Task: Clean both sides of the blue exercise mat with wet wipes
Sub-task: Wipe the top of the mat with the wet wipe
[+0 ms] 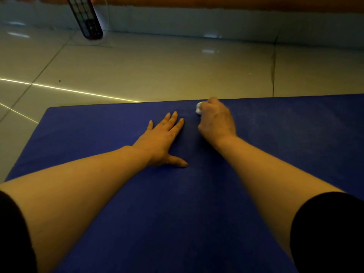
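We're mid-wipe on the upward face: left hand (163,141) flat, fingers straight, pinning the blue mat (197,203) spread on the floor, right hand (215,120) curled round a wadded wet wipe (199,108) near the 12 o'clock edge; next, probably sweep toward 3 o'clock.

Left hand (163,140) flat on mat (98,138); right hand (215,120) beside it, near far edge.
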The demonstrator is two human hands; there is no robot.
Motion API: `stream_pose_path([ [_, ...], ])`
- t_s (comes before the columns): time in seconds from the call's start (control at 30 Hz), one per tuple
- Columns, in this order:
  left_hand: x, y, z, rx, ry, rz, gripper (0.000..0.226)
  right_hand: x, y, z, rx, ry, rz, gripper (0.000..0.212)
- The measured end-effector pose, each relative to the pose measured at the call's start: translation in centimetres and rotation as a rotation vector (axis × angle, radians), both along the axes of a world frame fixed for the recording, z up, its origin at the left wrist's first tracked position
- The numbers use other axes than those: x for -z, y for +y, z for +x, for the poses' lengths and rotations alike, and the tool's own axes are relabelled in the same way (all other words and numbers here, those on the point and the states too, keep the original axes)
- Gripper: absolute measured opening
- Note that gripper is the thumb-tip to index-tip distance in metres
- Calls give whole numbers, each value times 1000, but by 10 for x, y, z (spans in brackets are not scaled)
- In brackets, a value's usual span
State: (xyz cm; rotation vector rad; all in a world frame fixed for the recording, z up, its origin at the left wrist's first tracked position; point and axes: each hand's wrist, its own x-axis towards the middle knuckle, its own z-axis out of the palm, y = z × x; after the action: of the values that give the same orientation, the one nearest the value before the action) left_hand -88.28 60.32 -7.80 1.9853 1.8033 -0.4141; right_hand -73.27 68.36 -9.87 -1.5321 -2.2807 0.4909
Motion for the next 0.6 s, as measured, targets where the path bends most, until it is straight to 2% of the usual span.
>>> stream_pose_path([
  [0.1, 1, 2, 0, 7, 0, -6, 122, -4, 13, 27, 208, 25, -42, 23],
  [0.17, 3, 1, 0, 3, 6, -10, 123, -6, 6, 18, 262, 6, -42, 24],
  [0.37, 2, 0, 1, -18, -7, 2, 124, -1, -32, -17, -49, 19, -31, 16],
  [0.43, 1, 0, 1, -14, -2, -7, 123, -4, -26, -2, -68, -10, -20, 15],
  [0.6, 2, 0, 1, -12, 13, -9, 122, -10, -9, 38, 197, -32, -45, 29],
])
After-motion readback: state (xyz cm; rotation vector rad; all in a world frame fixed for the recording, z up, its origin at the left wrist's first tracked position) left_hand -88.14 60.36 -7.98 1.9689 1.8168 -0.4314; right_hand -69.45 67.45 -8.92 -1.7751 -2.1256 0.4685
